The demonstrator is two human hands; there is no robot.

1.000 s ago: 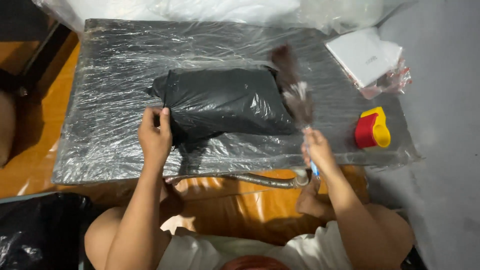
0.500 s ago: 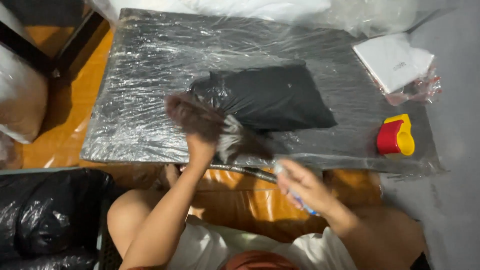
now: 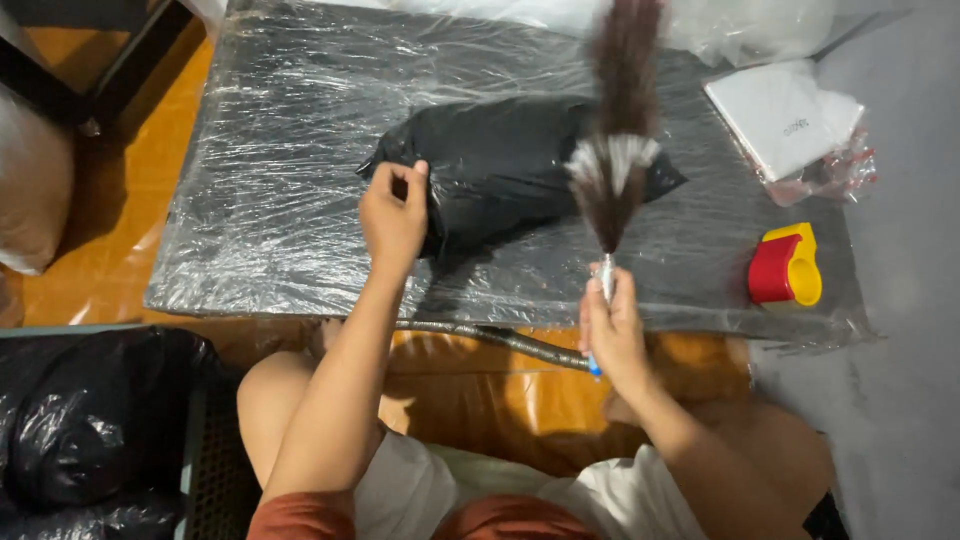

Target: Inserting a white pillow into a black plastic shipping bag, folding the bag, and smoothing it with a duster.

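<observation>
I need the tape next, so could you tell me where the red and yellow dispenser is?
In the head view, the dispenser sits near the table's right front corner, right of the feather duster.

A low table (image 3: 260,200) wrapped in clear plastic film lies in front of a seated person. A black plastic-wrapped bundle (image 3: 500,165) rests on the table near its middle. The left hand (image 3: 393,215) grips the bundle's left end. The right hand (image 3: 612,330), at the table's near edge, holds a brown feather duster (image 3: 615,130) upright over the bundle's right end. A red and yellow tape dispenser (image 3: 785,265) sits to the right, with a white box in clear wrap (image 3: 785,115) behind it. A black plastic bag (image 3: 80,430) lies on the floor, left of the person.
</observation>
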